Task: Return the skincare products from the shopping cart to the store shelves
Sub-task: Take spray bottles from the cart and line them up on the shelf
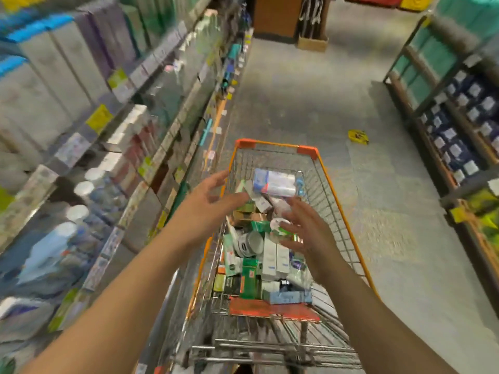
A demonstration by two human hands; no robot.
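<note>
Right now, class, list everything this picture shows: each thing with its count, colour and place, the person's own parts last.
shopping cart: one, orange-rimmed wire, centre aisle.
skincare products: many, mostly green and white boxes, piled in the cart.
clear pack: one, blue and white, cart's far end.
round jar: one, white, mid-pile.
left shelves: one run, blurred boxes and bottles.
right shelves: one unit, dark blue packs.
yellow scrap: one, on the floor.
left hand: open, over the cart's left rim.
right hand: fingers spread over the pile; grip unclear.

yellow packet (358,137) on the floor, cardboard box (312,43) beyond
</note>
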